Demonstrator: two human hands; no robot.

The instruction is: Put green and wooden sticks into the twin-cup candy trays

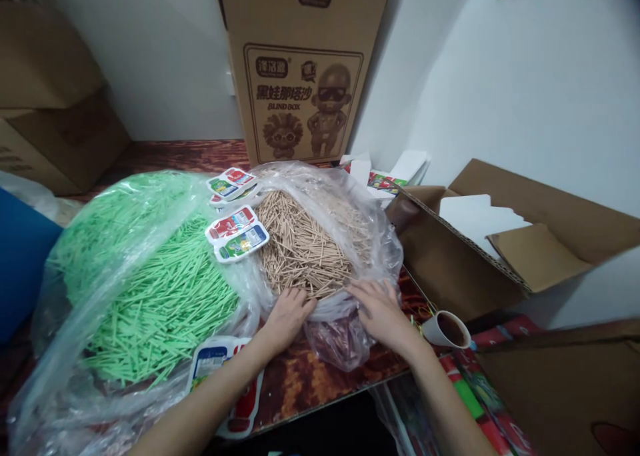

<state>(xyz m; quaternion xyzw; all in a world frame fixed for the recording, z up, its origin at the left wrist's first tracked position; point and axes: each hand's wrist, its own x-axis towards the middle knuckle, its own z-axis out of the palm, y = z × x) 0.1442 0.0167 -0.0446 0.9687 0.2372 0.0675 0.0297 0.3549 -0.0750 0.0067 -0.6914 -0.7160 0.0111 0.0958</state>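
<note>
A clear plastic bag (340, 313) with its mouth open holds a heap of thin tan sticks (300, 249). My left hand (287, 317) lies at the near edge of this heap, its fingers bent slightly over the sticks. On the right side of the bag's near rim, my right hand (380, 313) rests with fingers spread on the plastic. To the left, another clear bag is full of light green sticks (170, 303). Two-part printed cards (237, 233) lie on the plastic between the heaps. A larger printed card (245, 403) is partly hidden under my left forearm.
A tall carton (305, 29) stands behind the bags. At right are an open cardboard box (450, 263) with white pieces inside and a paper cup (446, 329) of dark contents. More cartons (60, 136) and a blue object (23, 263) stand at left. The table's near edge (320, 406) shows below.
</note>
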